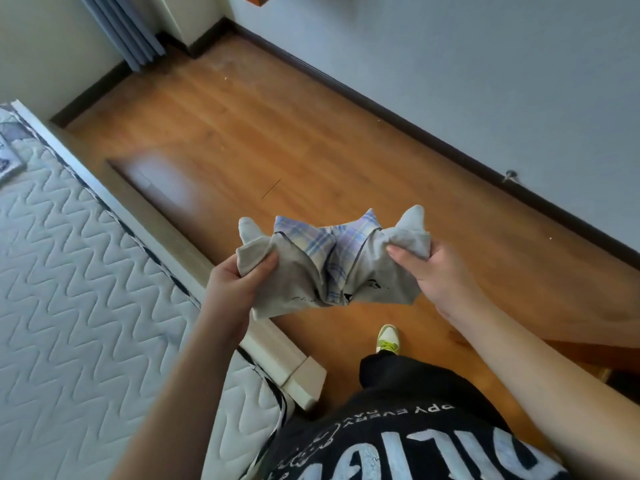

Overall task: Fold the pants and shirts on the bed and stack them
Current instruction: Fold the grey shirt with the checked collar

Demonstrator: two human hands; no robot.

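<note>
A small grey shirt (367, 271) with a blue-and-yellow plaid collar hangs in the air over the wooden floor, right of the bed. My left hand (239, 282) grips its left shoulder and my right hand (426, 268) grips its right shoulder. The fabric bunches between the two hands, and the short sleeves stick up above my fingers. The bed (86, 289) with its white quilted mattress lies at the left. No other garment shows clearly on the visible part of the bed.
A pale wooden bed frame rail (194, 251) runs along the mattress edge. The wooden floor (277, 133) stretches ahead to a wall with dark skirting. A curtain (121, 29) hangs at the top left. My shoe (388, 337) stands below the shirt.
</note>
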